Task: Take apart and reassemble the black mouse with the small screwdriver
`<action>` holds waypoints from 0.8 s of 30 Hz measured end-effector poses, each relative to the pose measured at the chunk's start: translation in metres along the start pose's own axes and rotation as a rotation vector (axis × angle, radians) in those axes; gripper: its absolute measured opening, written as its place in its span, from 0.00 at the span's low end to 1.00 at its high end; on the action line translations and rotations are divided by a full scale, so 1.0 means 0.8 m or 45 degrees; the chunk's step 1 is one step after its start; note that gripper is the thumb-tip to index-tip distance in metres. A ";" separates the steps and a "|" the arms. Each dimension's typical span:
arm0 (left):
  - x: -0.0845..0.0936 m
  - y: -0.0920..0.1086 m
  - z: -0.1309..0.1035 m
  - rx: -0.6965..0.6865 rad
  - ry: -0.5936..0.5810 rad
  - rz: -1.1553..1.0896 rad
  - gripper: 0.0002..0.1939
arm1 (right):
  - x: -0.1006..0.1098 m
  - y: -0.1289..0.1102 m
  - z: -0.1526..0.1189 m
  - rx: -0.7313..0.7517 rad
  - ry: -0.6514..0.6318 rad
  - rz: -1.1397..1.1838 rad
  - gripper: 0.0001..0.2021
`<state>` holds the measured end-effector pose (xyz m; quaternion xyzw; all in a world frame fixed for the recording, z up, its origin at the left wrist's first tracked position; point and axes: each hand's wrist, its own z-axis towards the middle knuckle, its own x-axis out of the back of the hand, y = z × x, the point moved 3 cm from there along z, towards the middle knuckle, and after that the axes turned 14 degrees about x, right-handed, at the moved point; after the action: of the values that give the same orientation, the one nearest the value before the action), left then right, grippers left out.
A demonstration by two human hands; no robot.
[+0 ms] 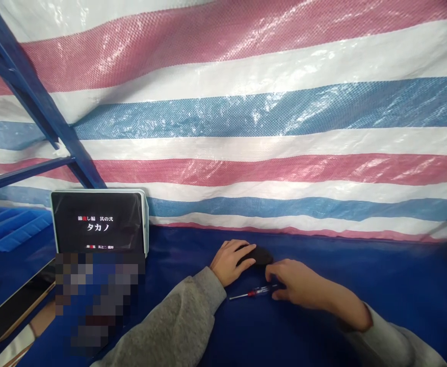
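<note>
Head view: one screwdriver [259, 291], clear handle with red collar, is lying on the desk [242, 336], its handle end sitting between finger and thumb of the right grip [294, 283]; these are standing apart, contact uncertain. One dark mouse [261, 256], seemingly, is lying beneath the left grip [229, 262]; whether clamped, cannot tell. Step, as judged: handling the screwdriver; the next move is probably calling for the right grip's closing on the handle. Surface: blue. Room: striped sheet [269, 168] hanging beyond both grips; left of the left grip, tablet [70, 234] standing, phone [19, 303] and tray [19, 235] lying farther left, metal frame [67, 135] rising behind.
</note>
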<state>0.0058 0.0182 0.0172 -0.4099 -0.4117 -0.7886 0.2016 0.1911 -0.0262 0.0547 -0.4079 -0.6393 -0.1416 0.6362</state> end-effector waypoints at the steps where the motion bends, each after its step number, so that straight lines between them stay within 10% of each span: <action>1: 0.000 0.000 0.000 0.002 0.007 -0.002 0.19 | -0.003 -0.001 0.000 -0.018 -0.029 -0.020 0.11; 8: -0.001 -0.003 0.001 0.022 0.023 -0.062 0.21 | 0.006 0.000 -0.003 0.025 -0.004 0.005 0.06; 24: -0.011 0.006 0.009 -0.039 0.093 -0.180 0.21 | 0.146 -0.032 -0.025 -0.058 0.835 0.297 0.13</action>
<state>0.0175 0.0213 0.0144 -0.3540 -0.4199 -0.8214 0.1540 0.2039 -0.0165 0.1748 -0.4253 -0.3466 -0.2058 0.8103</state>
